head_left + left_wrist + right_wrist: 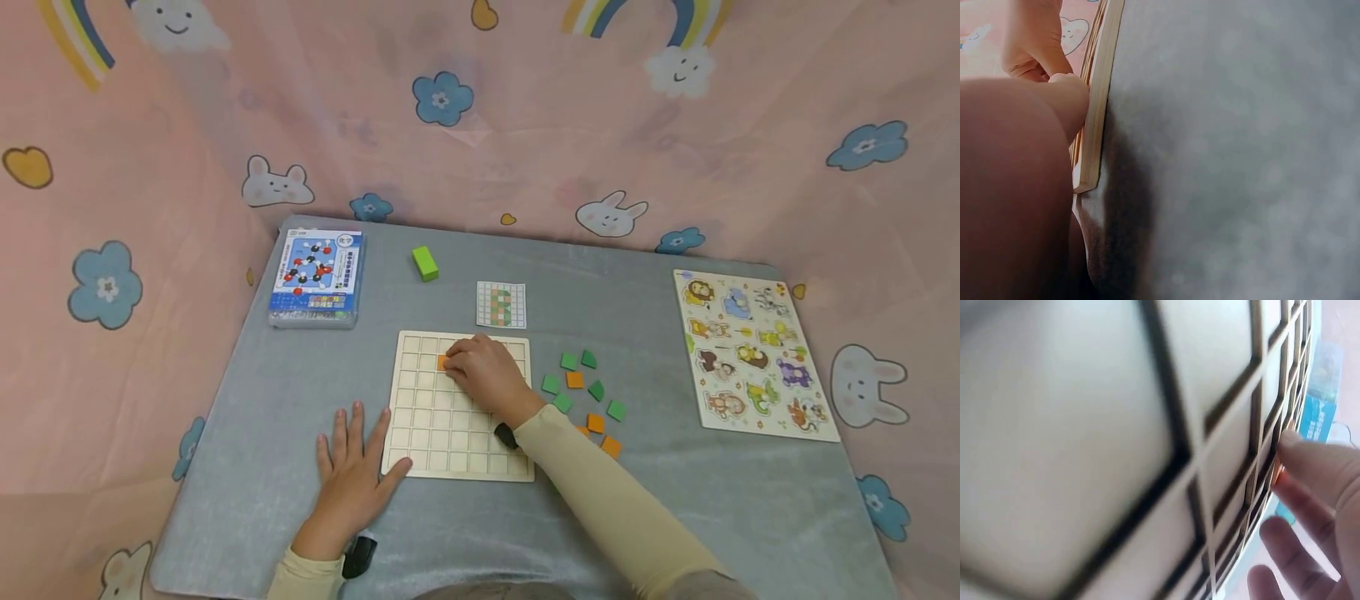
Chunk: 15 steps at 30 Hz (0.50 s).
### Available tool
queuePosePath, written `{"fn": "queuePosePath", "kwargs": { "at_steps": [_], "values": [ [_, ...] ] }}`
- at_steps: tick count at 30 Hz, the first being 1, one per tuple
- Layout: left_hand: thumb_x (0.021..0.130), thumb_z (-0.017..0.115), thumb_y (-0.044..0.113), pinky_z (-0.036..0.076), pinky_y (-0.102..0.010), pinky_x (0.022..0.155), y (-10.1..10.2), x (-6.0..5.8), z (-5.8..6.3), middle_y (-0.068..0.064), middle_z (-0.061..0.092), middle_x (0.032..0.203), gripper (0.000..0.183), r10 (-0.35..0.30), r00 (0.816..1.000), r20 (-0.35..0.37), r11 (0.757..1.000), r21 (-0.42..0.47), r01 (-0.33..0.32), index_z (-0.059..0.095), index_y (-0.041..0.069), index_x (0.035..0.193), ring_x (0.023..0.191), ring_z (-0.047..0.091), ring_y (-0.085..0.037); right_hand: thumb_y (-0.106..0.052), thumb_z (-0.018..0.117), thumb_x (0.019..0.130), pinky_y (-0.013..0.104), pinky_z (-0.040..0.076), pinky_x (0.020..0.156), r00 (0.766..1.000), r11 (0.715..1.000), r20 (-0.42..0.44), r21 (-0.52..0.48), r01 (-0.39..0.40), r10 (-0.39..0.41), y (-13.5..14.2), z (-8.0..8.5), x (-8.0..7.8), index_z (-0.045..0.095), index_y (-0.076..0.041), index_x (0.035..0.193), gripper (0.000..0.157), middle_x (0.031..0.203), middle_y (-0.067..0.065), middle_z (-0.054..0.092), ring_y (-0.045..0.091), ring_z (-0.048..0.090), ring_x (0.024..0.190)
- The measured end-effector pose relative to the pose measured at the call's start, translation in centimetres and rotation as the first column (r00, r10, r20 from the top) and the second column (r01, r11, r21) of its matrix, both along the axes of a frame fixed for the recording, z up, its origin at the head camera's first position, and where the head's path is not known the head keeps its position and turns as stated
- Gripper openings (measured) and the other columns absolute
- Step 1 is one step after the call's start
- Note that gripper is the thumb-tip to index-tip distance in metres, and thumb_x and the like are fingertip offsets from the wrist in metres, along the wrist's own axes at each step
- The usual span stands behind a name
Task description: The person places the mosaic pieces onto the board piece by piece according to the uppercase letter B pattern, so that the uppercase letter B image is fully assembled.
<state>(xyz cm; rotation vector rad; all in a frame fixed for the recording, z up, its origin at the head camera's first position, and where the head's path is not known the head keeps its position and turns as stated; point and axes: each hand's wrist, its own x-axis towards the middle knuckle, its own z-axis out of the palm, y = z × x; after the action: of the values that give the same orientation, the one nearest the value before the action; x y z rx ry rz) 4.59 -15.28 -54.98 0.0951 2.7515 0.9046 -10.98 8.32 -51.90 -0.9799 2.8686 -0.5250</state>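
A pale wooden grid board [422, 419] lies on the table. Over its upper part, my right hand [487, 375] pinches an orange square tile [442, 363] at a cell in the second row from the far edge. In the right wrist view, the thumb and index finger [1302, 499] meet at a sliver of orange by the grid ridges, while the other fingers stay spread. My left hand [356, 483] rests with fingers spread beside the board's near left corner, its thumb touching the board's edge. In the left wrist view, that thumb [1069, 103] overlaps the wooden rim.
Right of the board lie several green tiles [596, 390] and orange tiles [611, 447], some partly behind the right sleeve. A pattern card [501, 305] sits beyond the board, near a green block [424, 263]. A boxed set [315, 279] stands far left; an animal puzzle [753, 354] lies right.
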Motion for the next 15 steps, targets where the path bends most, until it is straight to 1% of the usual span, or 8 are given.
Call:
{"fn": "queuePosePath", "kwargs": {
  "at_steps": [4,8,11,13,15],
  "values": [
    [0.104,0.062,0.052,-0.013,-0.073,0.116,0.0,0.0,-0.1,-0.031,0.003,0.172,0.082,0.002,1.0,-0.025,1.0,0.009,-0.002,0.03,0.01,0.168,0.158,-0.013,-0.049,-0.022,0.074,0.102,0.038,0.054,0.089,1.0,1.0,0.006,0.026,-0.007,0.006,0.2,0.2,0.0,0.084,-0.015,0.115,0.017,0.122,0.002,0.074,0.024,0.065,0.105],
    [0.104,0.061,0.053,-0.014,-0.073,0.116,0.1,0.0,0.1,-0.031,0.0,0.173,0.084,0.001,1.0,0.015,1.0,0.003,-0.001,0.028,0.01,0.168,0.158,-0.015,-0.049,-0.024,0.072,0.104,0.039,0.054,0.09,0.999,0.998,0.034,0.064,-0.013,0.011,0.5,0.4,0.1,0.081,-0.015,0.122,0.022,0.128,0.003,0.071,0.024,0.063,0.108],
    [0.104,0.06,0.055,-0.016,-0.072,0.116,0.1,0.0,0.2,-0.03,-0.002,0.173,0.086,-0.002,0.999,0.04,1.0,-0.011,0.003,0.026,0.011,0.169,0.157,-0.016,-0.049,-0.026,0.071,0.105,0.041,0.053,0.093,0.997,0.996,0.069,0.081,-0.023,0.017,0.7,0.6,0.2,0.079,-0.015,0.127,0.025,0.133,0.004,0.067,0.025,0.063,0.113],
    [0.104,0.06,0.055,-0.015,-0.073,0.116,0.2,0.0,0.1,-0.03,-0.001,0.173,0.086,-0.001,0.999,0.038,1.0,-0.009,0.002,0.026,0.011,0.169,0.157,-0.015,-0.049,-0.026,0.069,0.106,0.043,0.052,0.097,0.995,0.997,0.099,0.071,-0.015,0.008,0.9,0.7,0.3,0.077,-0.016,0.131,0.028,0.137,0.005,0.065,0.026,0.061,0.118],
    [0.104,0.06,0.055,-0.015,-0.073,0.116,0.2,0.0,0.0,-0.031,0.0,0.173,0.085,-0.001,1.0,0.023,1.0,-0.004,0.001,0.027,0.011,0.169,0.157,-0.015,-0.05,-0.026,0.068,0.107,0.045,0.05,0.102,0.993,0.999,0.118,0.048,0.013,-0.019,1.4,0.8,0.3,0.074,-0.016,0.135,0.031,0.14,0.006,0.063,0.028,0.059,0.124]
  ]
}}
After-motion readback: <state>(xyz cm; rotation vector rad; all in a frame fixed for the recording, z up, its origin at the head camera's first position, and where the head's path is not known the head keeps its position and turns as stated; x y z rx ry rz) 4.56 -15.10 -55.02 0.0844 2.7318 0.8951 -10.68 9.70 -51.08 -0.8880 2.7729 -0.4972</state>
